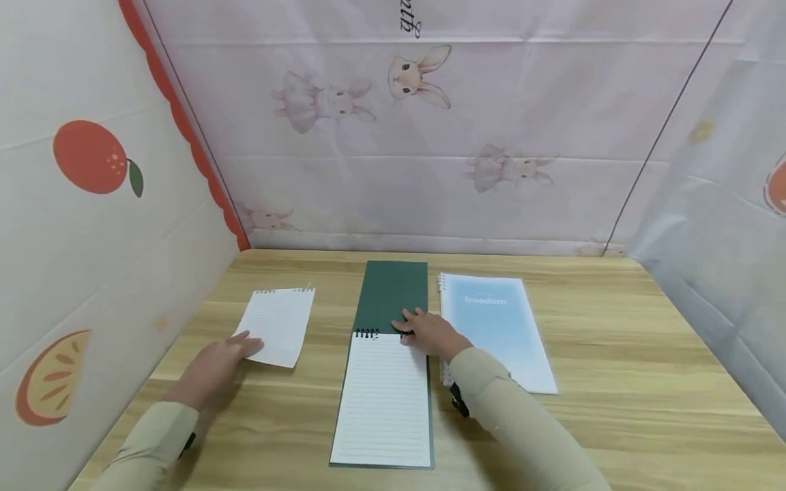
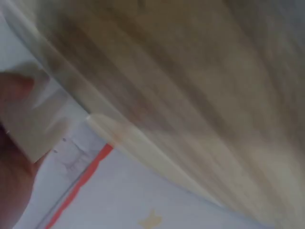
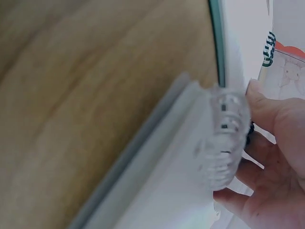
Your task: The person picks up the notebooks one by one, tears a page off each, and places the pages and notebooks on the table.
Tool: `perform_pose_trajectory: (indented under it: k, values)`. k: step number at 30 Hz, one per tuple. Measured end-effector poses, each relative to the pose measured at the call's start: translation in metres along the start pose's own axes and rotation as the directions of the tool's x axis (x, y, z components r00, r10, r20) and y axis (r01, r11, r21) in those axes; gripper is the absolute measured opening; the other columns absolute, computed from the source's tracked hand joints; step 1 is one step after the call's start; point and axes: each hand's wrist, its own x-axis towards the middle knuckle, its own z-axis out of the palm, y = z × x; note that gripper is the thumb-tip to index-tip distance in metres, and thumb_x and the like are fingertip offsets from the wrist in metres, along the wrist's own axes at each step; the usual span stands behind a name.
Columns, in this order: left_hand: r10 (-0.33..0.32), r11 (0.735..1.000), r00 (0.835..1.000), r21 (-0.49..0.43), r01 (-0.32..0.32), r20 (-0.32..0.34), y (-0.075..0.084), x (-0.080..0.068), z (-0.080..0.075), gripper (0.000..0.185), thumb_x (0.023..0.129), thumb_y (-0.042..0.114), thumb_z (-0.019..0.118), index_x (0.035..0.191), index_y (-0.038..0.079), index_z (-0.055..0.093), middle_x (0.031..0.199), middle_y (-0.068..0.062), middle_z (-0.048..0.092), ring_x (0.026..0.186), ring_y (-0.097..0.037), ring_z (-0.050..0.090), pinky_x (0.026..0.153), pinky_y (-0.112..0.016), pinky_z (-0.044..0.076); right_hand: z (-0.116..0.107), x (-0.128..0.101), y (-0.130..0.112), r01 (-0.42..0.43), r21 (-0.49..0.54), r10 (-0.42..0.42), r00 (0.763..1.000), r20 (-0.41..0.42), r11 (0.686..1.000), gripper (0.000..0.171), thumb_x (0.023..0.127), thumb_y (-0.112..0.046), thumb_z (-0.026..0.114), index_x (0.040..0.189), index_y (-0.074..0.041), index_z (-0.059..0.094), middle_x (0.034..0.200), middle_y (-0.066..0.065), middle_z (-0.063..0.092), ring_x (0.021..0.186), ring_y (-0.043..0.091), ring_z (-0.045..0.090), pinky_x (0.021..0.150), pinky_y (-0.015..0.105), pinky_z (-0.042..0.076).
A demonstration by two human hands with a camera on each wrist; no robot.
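A loose lined sheet of paper (image 1: 279,327) with a torn top edge lies at the left. My left hand (image 1: 217,361) pinches its near left corner; in the left wrist view the corner shows between thumb and fingers. In the middle is a top-spiral notebook (image 1: 383,402), its dark green cover (image 1: 393,293) flipped back and a lined page facing up. My right hand (image 1: 432,335) rests on the right end of its black coil, fingers spread toward the cover. In the right wrist view, the thumb (image 3: 259,102) is at the page's edge.
A light blue notebook (image 1: 497,334) marked "freedom", with a clear spiral (image 3: 224,143), lies to the right under my forearm. The wooden table (image 1: 626,368) is enclosed by printed cloth walls (image 1: 393,198) at the back and sides.
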Motion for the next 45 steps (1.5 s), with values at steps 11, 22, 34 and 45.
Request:
perform_pose_trajectory:
  k: [11, 22, 34, 45]
  values:
    - [0.172, 0.968, 0.975, -0.206, -0.142, 0.139, 0.060, 0.043, -0.022, 0.065, 0.078, 0.039, 0.078, 0.132, 0.009, 0.059, 0.137, -0.014, 0.054, 0.133, -0.042, 0.039, 0.103, -0.057, 0.036, -0.007, -0.012, 0.013, 0.083, 0.122, -0.070, 0.992, -0.107, 0.989, 0.046, 0.097, -0.028, 0.056, 0.141, -0.017, 0.049, 0.153, 0.009, 0.033, 0.143, 0.035, 0.023, 0.109, 0.051, 0.032]
    - [0.515, 0.849, 0.834, 0.018, -0.529, 0.196, 0.183, 0.063, 0.027, 0.056, 0.090, 0.044, 0.063, 0.138, 0.015, 0.053, 0.147, -0.014, 0.043, 0.134, -0.034, 0.041, 0.107, -0.045, 0.038, -0.034, -0.053, 0.062, 0.042, 0.124, 0.001, 0.945, -0.327, 0.991, 0.040, 0.096, -0.017, 0.059, 0.132, -0.001, 0.057, 0.143, 0.016, 0.047, 0.134, 0.040, 0.038, 0.108, 0.055, 0.032]
    - [0.502, 0.858, 0.804, -0.068, -0.509, 0.318, 0.209, 0.051, 0.046, 0.069, 0.088, 0.059, 0.057, 0.147, 0.027, 0.040, 0.156, -0.010, 0.027, 0.141, -0.038, 0.028, 0.101, -0.059, 0.039, -0.020, -0.105, 0.091, 0.006, 0.121, 0.032, 0.950, -0.312, 0.993, 0.042, 0.098, -0.018, 0.054, 0.135, 0.002, 0.051, 0.145, 0.026, 0.039, 0.134, 0.050, 0.030, 0.105, 0.061, 0.030]
    - [0.401, 0.909, 0.798, -0.091, -0.406, 0.449, 0.201, 0.044, 0.048, 0.080, 0.081, 0.067, 0.055, 0.151, 0.039, 0.026, 0.161, -0.006, 0.011, 0.145, -0.039, 0.013, 0.103, -0.068, 0.027, -0.009, -0.135, 0.082, -0.087, 0.159, 0.096, 0.994, -0.049, 0.983, 0.076, 0.092, -0.037, 0.062, 0.145, 0.008, 0.031, 0.152, 0.033, 0.018, 0.138, 0.054, 0.011, 0.108, 0.064, 0.022]
